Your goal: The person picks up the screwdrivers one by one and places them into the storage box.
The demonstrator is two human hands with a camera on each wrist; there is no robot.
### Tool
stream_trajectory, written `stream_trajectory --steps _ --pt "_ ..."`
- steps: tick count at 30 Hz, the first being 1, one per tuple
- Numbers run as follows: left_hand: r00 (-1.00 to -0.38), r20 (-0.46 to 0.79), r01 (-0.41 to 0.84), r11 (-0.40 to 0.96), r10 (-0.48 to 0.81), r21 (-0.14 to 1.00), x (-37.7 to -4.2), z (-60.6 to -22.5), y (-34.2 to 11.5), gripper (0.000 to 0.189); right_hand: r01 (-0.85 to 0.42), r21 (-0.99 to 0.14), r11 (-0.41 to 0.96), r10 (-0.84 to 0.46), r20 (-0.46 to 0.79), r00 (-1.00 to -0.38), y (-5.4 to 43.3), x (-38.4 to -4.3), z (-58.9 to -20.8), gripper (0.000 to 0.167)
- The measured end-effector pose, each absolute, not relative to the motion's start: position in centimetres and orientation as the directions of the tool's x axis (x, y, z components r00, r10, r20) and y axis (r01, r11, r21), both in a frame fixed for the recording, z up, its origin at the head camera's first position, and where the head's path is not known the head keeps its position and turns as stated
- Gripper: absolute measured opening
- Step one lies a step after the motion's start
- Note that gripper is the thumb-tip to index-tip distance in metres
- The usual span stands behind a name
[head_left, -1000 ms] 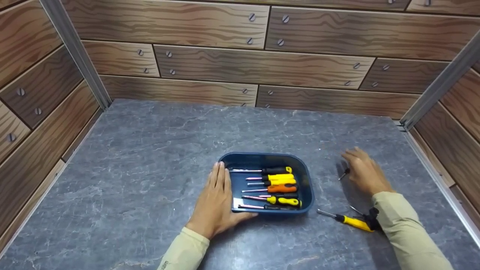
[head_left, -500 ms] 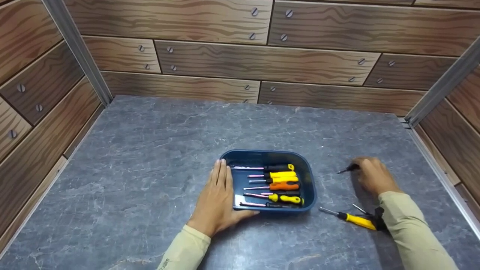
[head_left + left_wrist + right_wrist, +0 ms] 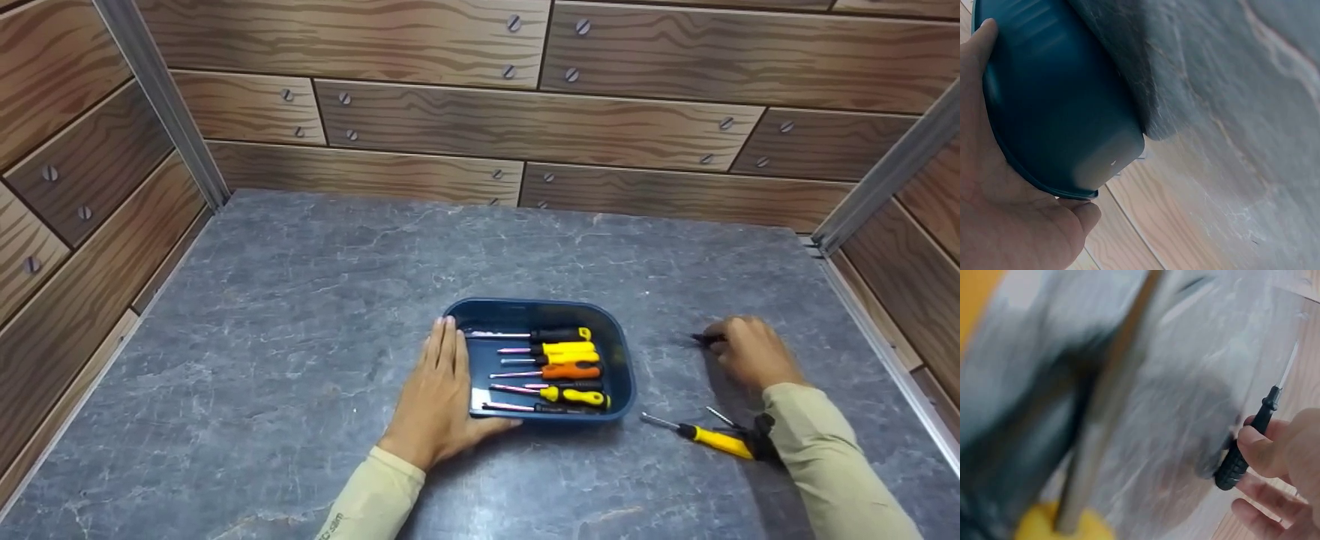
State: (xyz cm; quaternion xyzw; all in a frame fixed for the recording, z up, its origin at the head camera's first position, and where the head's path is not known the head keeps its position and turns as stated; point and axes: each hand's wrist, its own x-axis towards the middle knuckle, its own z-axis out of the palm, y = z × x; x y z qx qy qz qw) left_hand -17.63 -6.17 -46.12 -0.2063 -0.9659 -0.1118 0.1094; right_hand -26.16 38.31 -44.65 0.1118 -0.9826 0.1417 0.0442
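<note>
Across the grey marbled tabletop (image 3: 300, 337), a yellow-handled screwdriver (image 3: 720, 442) is lying lower right; at centre, your left hand (image 3: 435, 405) is resting straight-fingered against the blue tray (image 3: 510, 313) of screwdrivers (image 3: 571, 370), presumably steadying it; mid-right, your right hand (image 3: 757, 352) is pinching a black-handled screwdriver (image 3: 1264, 415).

The left hand (image 3: 429, 397) points forward, its fingers (image 3: 448, 349) straight and side by side, its thumb (image 3: 493, 427) stretched out to the right. The right hand (image 3: 754, 352) is bent into a pinch, knuckles up. The left forearm (image 3: 375, 495) and right forearm (image 3: 832, 457) both slant inward.
</note>
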Motion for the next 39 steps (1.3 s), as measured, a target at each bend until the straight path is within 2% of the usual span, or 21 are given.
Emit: stream_trajectory --steps 5,11,15,19,24,28,39 --pt "-0.896 0.246 0.417 0.892 0.370 0.174 -17.8 -46.2 -6.1 0.129 -0.336 -0.353 0.873 -0.253 0.262 -0.932 35.6 -26.0 -42.9 0.027" --pt "-0.891 0.259 0.423 0.890 0.374 0.168 -17.8 -46.4 -6.2 0.128 -0.507 -0.351 0.787 -0.291 0.514 -0.807 30.1 -26.2 -41.1 0.015" --pt "-0.893 0.256 0.422 0.888 0.372 0.182 -17.8 -46.3 -6.2 0.128 -0.601 -0.315 0.735 -0.344 0.590 -0.730 26.7 -26.1 -40.4 0.018" --pt "-0.894 0.258 0.419 0.889 0.367 0.185 -17.9 -46.4 -6.3 0.128 -0.642 -0.298 0.706 -0.429 0.541 -0.723 23.6 -25.8 -40.2 0.023" --pt "-0.895 0.256 0.418 0.887 0.365 0.196 -17.8 -46.3 -6.2 0.128 -0.628 -0.281 0.726 -0.541 0.332 -0.773 21.0 -25.8 -41.2 0.026" --pt "-0.899 0.241 0.414 0.888 0.366 0.198 -17.8 -46.2 -6.1 0.129 -0.591 -0.269 0.760 -0.561 0.187 -0.806 20.1 -25.8 -42.2 0.024" --pt "-0.885 0.277 0.428 0.888 0.374 0.170 -17.8 -46.3 -6.1 0.128 -0.564 -0.199 0.801 -0.548 0.133 -0.826 20.3 -25.9 -43.3 0.018"
